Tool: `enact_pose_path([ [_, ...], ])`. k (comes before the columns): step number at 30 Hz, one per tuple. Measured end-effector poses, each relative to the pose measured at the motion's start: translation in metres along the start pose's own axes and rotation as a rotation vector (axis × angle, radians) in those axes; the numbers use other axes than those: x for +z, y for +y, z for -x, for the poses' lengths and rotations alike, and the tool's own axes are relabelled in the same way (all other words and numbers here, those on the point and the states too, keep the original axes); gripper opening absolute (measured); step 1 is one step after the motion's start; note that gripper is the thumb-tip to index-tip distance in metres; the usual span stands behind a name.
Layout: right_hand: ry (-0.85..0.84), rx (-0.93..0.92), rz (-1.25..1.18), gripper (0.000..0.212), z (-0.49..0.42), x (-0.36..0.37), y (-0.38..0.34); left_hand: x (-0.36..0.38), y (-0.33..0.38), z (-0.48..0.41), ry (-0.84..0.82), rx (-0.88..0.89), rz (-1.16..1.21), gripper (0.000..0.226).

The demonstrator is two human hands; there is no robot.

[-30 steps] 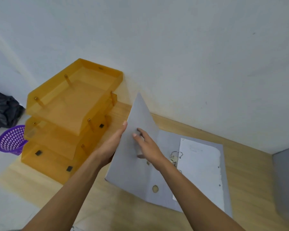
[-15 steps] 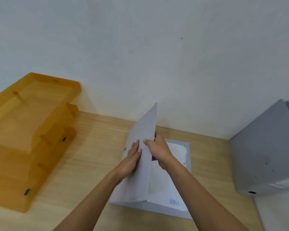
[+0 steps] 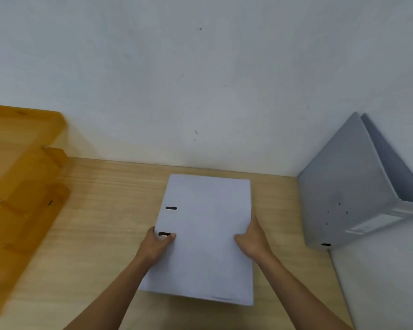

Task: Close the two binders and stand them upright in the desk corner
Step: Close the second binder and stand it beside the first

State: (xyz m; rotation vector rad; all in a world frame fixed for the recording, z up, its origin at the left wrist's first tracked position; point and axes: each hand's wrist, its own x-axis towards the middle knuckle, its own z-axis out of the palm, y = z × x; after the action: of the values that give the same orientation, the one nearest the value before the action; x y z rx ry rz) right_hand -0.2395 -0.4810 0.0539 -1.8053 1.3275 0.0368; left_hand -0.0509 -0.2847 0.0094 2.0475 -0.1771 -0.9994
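Observation:
A pale grey binder (image 3: pixel 205 225) lies closed and flat on the wooden desk (image 3: pixel 100 220), its spine on the left with two slots showing. My left hand (image 3: pixel 156 245) grips its spine edge near the lower slot. My right hand (image 3: pixel 253 239) holds its right edge, thumb on the cover. A second grey binder (image 3: pixel 343 198) stands closed in the right corner where the two walls meet, tilted in this wide view.
An orange translucent stack of letter trays (image 3: pixel 19 191) fills the desk's left side. White walls run behind the desk and along its right side (image 3: pixel 386 282). Bare desk lies between the trays and the flat binder.
The raised cover has swung down and the binder is now shut flat. My hands moved from the cover to the binder's two side edges. The view shifted right.

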Motion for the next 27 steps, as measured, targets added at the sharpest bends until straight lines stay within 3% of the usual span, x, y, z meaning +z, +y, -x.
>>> enact_pose_path([
  [3, -0.152, -0.134, 0.308, 0.090, 0.001, 0.014, 0.004, 0.008, -0.006, 0.001, -0.016, -0.003, -0.015, 0.042],
  [8, -0.421, -0.189, 0.380, 0.080, 0.005, 0.048, 0.007, 0.010, -0.007, 0.004, -0.039, 0.029, -0.001, 0.011],
  [12, -0.470, -0.147, 0.367, 0.084, 0.008, 0.056, 0.032, 0.011, -0.012, 0.006, -0.063, -0.009, -0.012, 0.037],
  [15, -0.472, -0.147, 0.374, 0.088, 0.012, 0.056, 0.040, 0.008, -0.018, 0.005, -0.071, -0.029, -0.007, 0.033],
  [19, -0.452, -0.090, 0.205, 0.082, 0.016, 0.056, 0.033, 0.004, -0.009, 0.006, -0.068, -0.149, 0.158, 0.033],
  [22, -0.433, -0.049, 0.136, 0.082, 0.022, 0.059, 0.028, 0.004, -0.001, 0.008, -0.085, -0.262, 0.328, 0.058],
  [27, -0.358, 0.030, -0.026, 0.084, 0.034, 0.054, 0.006, 0.009, 0.005, 0.016, -0.180, -0.254, 0.487, 0.082],
])
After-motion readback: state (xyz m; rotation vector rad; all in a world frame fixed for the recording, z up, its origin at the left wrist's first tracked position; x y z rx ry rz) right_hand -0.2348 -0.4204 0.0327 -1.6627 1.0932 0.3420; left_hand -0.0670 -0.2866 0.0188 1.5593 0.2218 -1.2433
